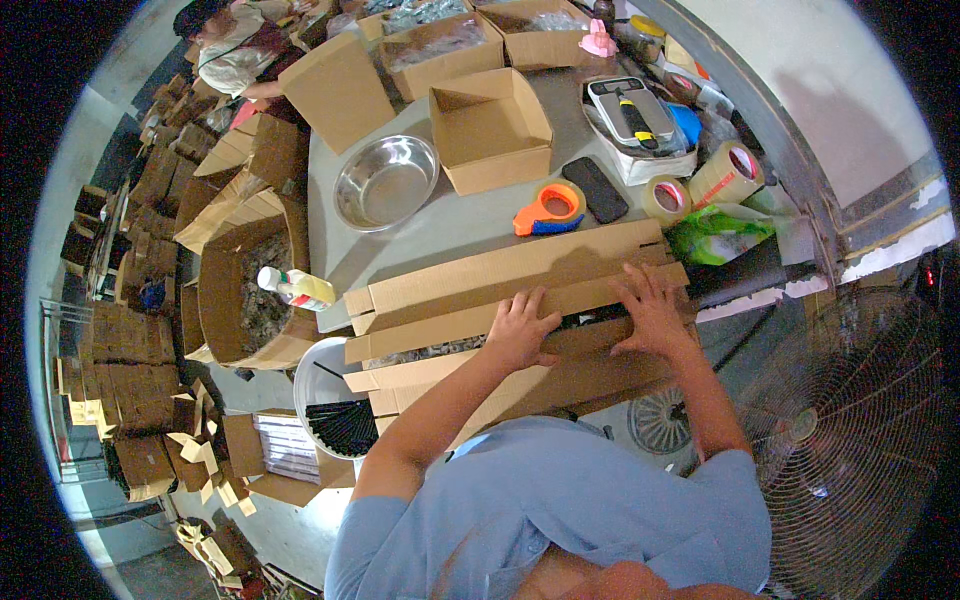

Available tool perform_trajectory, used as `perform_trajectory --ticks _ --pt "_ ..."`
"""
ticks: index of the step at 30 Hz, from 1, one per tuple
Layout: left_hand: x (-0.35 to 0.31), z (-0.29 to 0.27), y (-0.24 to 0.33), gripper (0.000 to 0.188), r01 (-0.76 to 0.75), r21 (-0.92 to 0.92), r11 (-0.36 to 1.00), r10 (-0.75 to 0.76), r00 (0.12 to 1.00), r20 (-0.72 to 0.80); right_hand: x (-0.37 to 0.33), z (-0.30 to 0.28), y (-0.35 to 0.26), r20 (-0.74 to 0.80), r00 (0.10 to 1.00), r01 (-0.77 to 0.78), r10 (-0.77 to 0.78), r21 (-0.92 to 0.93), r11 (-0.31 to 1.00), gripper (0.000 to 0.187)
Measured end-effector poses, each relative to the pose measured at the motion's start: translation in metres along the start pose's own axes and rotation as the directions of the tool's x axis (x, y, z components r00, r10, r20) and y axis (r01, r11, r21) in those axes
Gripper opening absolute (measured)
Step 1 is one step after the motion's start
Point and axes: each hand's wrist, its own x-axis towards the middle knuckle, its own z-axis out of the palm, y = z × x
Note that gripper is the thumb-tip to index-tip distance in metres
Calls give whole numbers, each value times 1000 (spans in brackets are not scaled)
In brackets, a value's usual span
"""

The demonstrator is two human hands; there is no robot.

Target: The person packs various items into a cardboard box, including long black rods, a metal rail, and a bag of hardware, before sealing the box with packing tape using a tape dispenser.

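Note:
A long cardboard box [425, 322] lies in front of me at the table's near edge. Its flaps stand partly raised, and a narrow gap shows small greyish contents [430, 352] too small to name. My left hand [520, 328] rests on the flaps near the middle, fingers curved over the far flap and thumb toward me. Farther right, my right hand [650, 312] lies with spread fingers over the box's right end. Neither hand is wrapped round anything. Beyond the box are an orange-and-blue tape dispenser [550, 210] and a black phone [595, 190].
A steel bowl [386, 182], an open carton [492, 130] and a scale [632, 112] stand farther back. Tape rolls [725, 178] sit at right. A bottle [297, 288] and a white bucket [322, 375] are left; a large fan [840, 430] is right. Another person [235, 60] is far left.

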Motion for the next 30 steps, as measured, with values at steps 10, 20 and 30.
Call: perform_trajectory --ticks 10,20,30 --pt "1 27 4 77 -63 78 995 66 997 -32 16 52 23 186 959 218 -214 -4 976 119" --pt "10 25 -4 68 -145 30 989 147 979 -143 150 39 19 -188 947 297 -262 192 935 30" --pt "28 50 9 63 -216 183 959 258 932 -253 192 6 6 -198 945 317 -260 366 875 63"
